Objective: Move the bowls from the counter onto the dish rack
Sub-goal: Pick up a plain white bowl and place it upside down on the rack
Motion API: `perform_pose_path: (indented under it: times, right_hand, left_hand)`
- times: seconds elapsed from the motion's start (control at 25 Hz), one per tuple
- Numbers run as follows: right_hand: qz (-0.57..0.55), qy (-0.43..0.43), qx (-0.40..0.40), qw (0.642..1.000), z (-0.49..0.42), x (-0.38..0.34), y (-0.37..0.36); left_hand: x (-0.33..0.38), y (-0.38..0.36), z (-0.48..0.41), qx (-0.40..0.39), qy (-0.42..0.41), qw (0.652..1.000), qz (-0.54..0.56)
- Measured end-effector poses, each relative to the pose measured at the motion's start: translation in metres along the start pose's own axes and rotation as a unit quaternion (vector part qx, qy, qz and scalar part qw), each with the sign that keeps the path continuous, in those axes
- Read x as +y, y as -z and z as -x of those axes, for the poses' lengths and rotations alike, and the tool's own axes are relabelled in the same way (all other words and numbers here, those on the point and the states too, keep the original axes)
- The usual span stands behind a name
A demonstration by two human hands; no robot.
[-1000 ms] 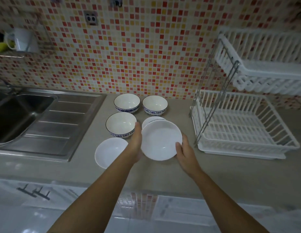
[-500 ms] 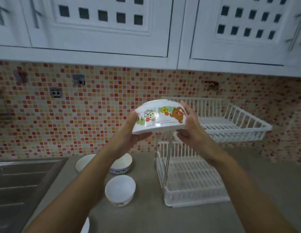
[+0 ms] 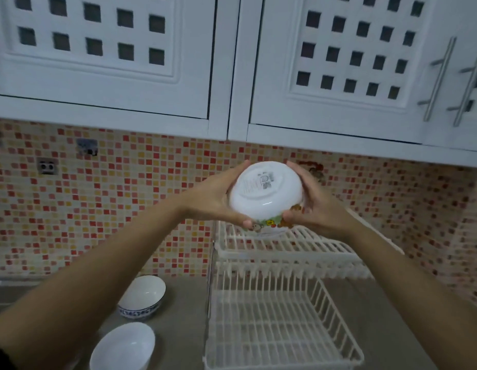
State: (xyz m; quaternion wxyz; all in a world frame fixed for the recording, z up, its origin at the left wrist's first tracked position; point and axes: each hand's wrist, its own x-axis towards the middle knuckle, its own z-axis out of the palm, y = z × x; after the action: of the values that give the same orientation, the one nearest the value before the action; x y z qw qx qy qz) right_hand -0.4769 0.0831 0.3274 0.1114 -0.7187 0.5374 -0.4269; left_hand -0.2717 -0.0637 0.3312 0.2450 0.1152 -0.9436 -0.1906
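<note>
Holding a white bowl up in the air, both hands are wrapped around its sides. The left hand grips the left side and the right hand grips the right side. The bowl is turned over, so its flat bottom faces the camera, with a little sticker on it. Small cartoon pictures run along its lower edge. It hangs just above the top shelf of the white dish rack, not yet resting on it. Two more bowls wait down on the grey counter: a bowl with a blue pattern and a plain white bowl closer to the person. The held bowl looks hard and shiny, so it is likely slippery and would break if it fell. It does not look heavy. Holding it by two opposite sides, as now, seems a safe way. Setting it down gently on the rack bars, rim first, looks like the next job.
</note>
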Motion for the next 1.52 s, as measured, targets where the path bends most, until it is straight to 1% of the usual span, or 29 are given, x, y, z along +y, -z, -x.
perform_pose_path:
  times: [0.12, 0.16, 0.24, 0.32, 0.48, 0.6, 0.8, 1.2, 1.32, 1.4, 1.44, 1.52]
  right_hand:
    - [0.097, 0.006, -0.029, 0.995, -0.017, 0.033, 0.009]
    - [0.140, 0.013, -0.045, 0.989, -0.022, 0.044, 0.010]
    - [0.224, 0.019, -0.090, 0.970, -0.037, 0.070, 0.011]
    - [0.288, -0.003, -0.141, 0.947, -0.053, 0.095, 0.008]
    - [0.320, -0.034, -0.217, 0.922, -0.076, 0.127, -0.001]
    - [0.327, -0.047, -0.248, 0.911, -0.084, 0.142, -0.006]
    - [0.333, -0.065, -0.274, 0.900, -0.094, 0.155, -0.008]
    - [0.346, -0.083, -0.305, 0.883, -0.096, 0.154, -0.008]
    - [0.355, -0.101, -0.311, 0.876, -0.092, 0.151, -0.007]
    - [0.395, -0.087, -0.308, 0.861, -0.089, 0.143, -0.003]
    - [0.421, -0.074, -0.291, 0.856, -0.087, 0.137, 0.000]
    - [0.462, -0.049, -0.228, 0.856, -0.083, 0.118, 0.005]
  left_hand:
    - [-0.004, -0.016, -0.027, 0.031, -0.002, 0.998, -0.059]
    - [-0.007, -0.021, -0.033, 0.027, 0.005, 0.997, -0.069]
    - [-0.019, -0.029, -0.047, 0.001, 0.046, 0.996, -0.076]
    - [-0.030, -0.036, -0.058, -0.023, 0.081, 0.993, -0.086]
    - [-0.056, -0.049, -0.079, -0.093, 0.176, 0.973, -0.114]
    - [-0.073, -0.058, -0.091, -0.123, 0.226, 0.957, -0.136]
    - [-0.081, -0.060, -0.107, -0.174, 0.284, 0.930, -0.155]
    - [-0.076, -0.064, -0.113, -0.228, 0.321, 0.895, -0.209]
    - [-0.072, -0.067, -0.112, -0.227, 0.308, 0.896, -0.224]
    - [-0.065, -0.063, -0.105, -0.223, 0.294, 0.903, -0.221]
    - [-0.061, -0.059, -0.101, -0.215, 0.283, 0.908, -0.220]
    - [-0.052, -0.047, -0.087, -0.177, 0.248, 0.924, -0.232]
